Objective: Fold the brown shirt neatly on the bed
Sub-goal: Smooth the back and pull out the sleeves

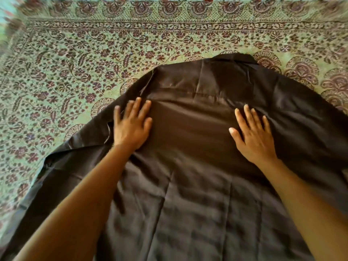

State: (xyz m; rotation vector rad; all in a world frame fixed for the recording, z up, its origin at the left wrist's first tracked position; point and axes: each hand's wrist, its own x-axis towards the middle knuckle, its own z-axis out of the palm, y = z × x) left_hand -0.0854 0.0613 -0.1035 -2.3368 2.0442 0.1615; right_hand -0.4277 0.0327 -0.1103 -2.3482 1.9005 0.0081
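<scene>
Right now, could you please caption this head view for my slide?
Left hand and right hand press flat on the brown shirt spread over a patterned bedsheet.

The bed carries a green cover printed with dark maroon flowers. A banded border with fan motifs runs across 12 o'clock.

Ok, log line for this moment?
brown shirt: spread on bed, collar far | left hand: flat on shirt | right hand: flat on shirt | fold: none yet
</scene>
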